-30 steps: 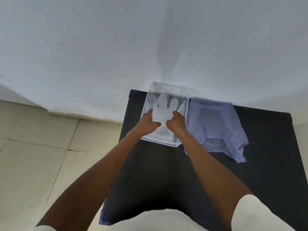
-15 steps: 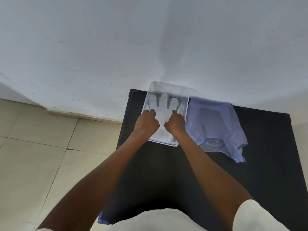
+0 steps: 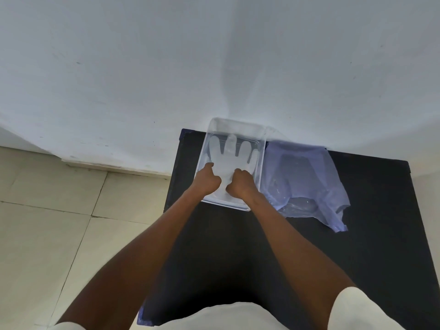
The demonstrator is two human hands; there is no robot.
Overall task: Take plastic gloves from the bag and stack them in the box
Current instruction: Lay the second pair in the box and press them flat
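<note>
A clear plastic box [image 3: 238, 126] stands at the far left corner of the black table [image 3: 357, 246], against the wall. Inside it a translucent plastic glove [image 3: 229, 153] lies flat, its fingers spread toward the wall. My left hand [image 3: 208, 181] and my right hand [image 3: 241, 185] sit side by side on the glove's cuff end, fingers curled and pinching the plastic. To the right of the box, touching it, a pale blue plastic bag [image 3: 302, 177] lies crumpled with more clear plastic showing through it.
A white wall [image 3: 214, 55] rises directly behind the box. Beige floor tiles [image 3: 47, 222] lie left of the table. The table's left edge [image 3: 171, 186] runs close by the box.
Both hands have slid back toward the near end of the box. The glove, bunched a second ago, now lies spread out flat with all its fingers showing.
</note>
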